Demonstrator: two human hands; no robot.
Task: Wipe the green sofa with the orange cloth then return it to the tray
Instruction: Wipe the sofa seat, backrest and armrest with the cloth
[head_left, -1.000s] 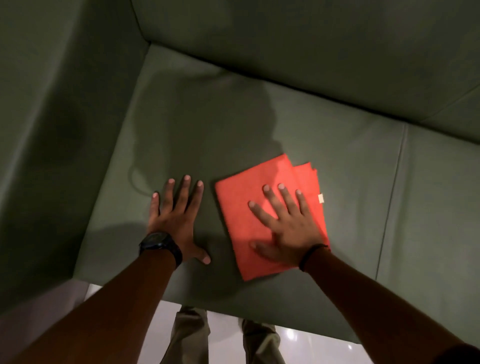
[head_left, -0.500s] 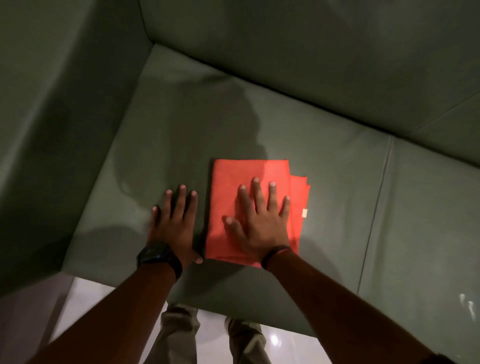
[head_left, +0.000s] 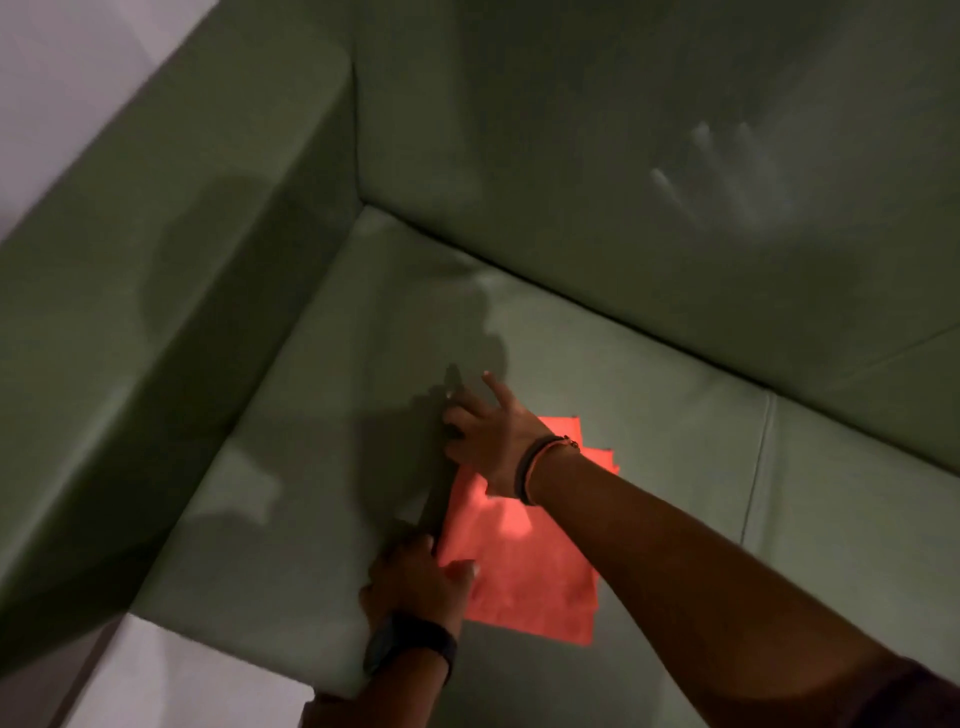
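The folded orange cloth (head_left: 524, 566) lies flat on the green sofa's seat (head_left: 322, 415), close to the front edge. My right hand (head_left: 488, 431) rests on the cloth's far left corner. Its fingers are spread and reach past the cloth onto the seat. My left hand (head_left: 415, 577), with a black watch on the wrist, lies flat on the seat beside the cloth's left edge, and its thumb touches that edge. No tray is in view.
The sofa's armrest (head_left: 156, 312) rises on the left and the backrest (head_left: 571, 156) behind. A pale hand-shaped smudge (head_left: 727, 176) marks the backrest. A seam (head_left: 758, 467) splits the seat cushions on the right. Light floor (head_left: 182, 680) shows at lower left.
The view has swung up and to the right. My right hand slid from the cloth's middle to its far left corner. My left hand shifted nearer the cloth's left edge.
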